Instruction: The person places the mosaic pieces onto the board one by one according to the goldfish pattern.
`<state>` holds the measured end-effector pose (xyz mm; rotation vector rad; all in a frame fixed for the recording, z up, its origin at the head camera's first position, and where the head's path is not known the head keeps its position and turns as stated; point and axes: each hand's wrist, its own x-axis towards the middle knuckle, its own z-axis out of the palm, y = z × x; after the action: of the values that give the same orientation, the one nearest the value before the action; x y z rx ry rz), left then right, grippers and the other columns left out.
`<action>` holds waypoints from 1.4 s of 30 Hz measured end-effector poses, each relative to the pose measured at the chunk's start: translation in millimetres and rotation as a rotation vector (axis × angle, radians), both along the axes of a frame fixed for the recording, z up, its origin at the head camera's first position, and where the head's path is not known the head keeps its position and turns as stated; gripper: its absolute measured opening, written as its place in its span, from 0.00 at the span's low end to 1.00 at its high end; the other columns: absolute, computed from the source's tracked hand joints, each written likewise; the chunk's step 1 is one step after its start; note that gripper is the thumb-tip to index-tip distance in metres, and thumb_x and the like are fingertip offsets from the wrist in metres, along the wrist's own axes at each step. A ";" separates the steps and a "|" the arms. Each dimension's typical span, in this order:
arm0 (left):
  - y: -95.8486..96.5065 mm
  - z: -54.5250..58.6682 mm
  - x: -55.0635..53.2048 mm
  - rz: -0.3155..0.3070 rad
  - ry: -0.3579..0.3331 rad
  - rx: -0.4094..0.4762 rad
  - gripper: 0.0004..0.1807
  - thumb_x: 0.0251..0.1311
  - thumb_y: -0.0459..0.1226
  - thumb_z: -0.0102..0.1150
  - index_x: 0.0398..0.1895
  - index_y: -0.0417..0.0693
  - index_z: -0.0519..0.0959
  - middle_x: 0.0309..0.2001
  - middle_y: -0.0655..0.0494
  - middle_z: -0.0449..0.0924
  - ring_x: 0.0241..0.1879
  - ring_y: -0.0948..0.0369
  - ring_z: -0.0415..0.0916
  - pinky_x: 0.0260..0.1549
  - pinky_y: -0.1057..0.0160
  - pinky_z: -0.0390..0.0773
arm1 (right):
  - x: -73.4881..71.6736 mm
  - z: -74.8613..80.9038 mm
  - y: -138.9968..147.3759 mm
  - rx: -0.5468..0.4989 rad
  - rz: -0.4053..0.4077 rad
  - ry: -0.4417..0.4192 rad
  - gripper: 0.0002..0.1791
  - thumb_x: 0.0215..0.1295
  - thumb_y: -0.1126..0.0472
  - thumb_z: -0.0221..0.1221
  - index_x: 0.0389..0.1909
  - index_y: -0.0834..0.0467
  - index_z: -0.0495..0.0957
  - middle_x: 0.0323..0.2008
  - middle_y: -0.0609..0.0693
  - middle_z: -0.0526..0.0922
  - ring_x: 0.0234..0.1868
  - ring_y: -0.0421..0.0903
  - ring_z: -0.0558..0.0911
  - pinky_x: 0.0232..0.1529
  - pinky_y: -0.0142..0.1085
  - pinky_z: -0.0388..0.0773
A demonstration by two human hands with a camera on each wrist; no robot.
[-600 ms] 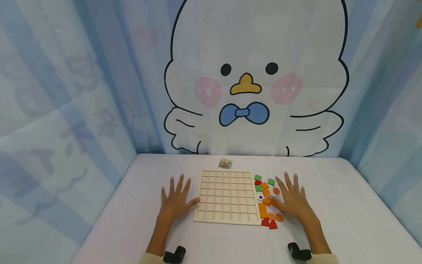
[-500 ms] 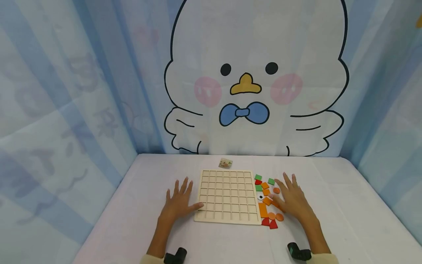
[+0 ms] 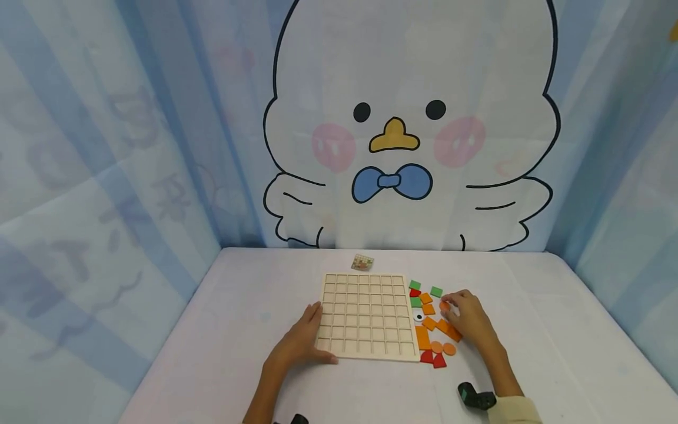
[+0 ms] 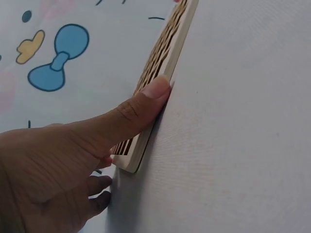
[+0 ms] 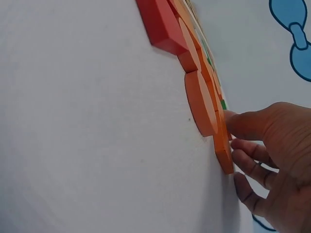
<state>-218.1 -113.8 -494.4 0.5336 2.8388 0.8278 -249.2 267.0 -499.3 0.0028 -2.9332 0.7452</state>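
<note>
My left hand [image 3: 299,338] grips the near-left corner of a wooden grid board [image 3: 368,316]. Its thumb [image 4: 155,88] lies along the board's front edge, while the fingers reach up the left side. On the right, my right hand [image 3: 472,318] has its thumb and curled fingertips around a small orange disc [image 3: 444,305], partly covered by them. Close under that hand lies a long orange block [image 3: 449,330]; in the right wrist view, the thumb shows just behind an orange block [image 5: 223,153].
Along the board's right side lie green tiles [image 3: 415,302], orange squares [image 3: 428,309], a white eye piece [image 3: 418,317], an orange rectangle [image 3: 422,337], more orange discs [image 3: 448,349] and red pieces [image 3: 439,361]. A small patterned packet [image 3: 362,262] sits behind the board on the white table [image 3: 556,330].
My left hand has gone from spread beside the board to gripping its near-left corner. My right hand's spread fingers have curled in around the orange disc, uncovering the long orange block.
</note>
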 end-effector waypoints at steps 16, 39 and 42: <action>-1.8 -28.7 -2.8 0.061 0.060 0.134 0.73 0.32 0.64 0.77 0.76 0.35 0.49 0.77 0.39 0.47 0.74 0.43 0.53 0.68 0.45 0.63 | -4.7 -5.0 5.6 -0.142 -0.003 -0.039 0.13 0.65 0.62 0.62 0.46 0.65 0.79 0.46 0.62 0.75 0.47 0.57 0.77 0.52 0.51 0.80; 0.0 -24.3 -1.3 0.053 0.093 0.136 0.72 0.34 0.62 0.77 0.76 0.34 0.48 0.76 0.38 0.48 0.73 0.42 0.55 0.67 0.43 0.63 | -6.2 1.4 3.9 -0.088 -0.008 -0.083 0.14 0.62 0.61 0.64 0.44 0.66 0.78 0.39 0.58 0.78 0.38 0.49 0.76 0.47 0.45 0.82; -0.2 -24.3 -0.8 0.053 0.088 0.137 0.72 0.34 0.62 0.77 0.76 0.34 0.48 0.76 0.38 0.48 0.73 0.42 0.54 0.67 0.43 0.63 | -5.6 1.3 2.7 -0.073 -0.010 -0.083 0.14 0.62 0.61 0.65 0.44 0.66 0.79 0.38 0.57 0.78 0.38 0.48 0.76 0.47 0.45 0.82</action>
<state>-218.8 -114.0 -518.8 0.5262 2.9023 1.0392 -254.8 269.8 -498.0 -0.0502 -2.9797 0.8707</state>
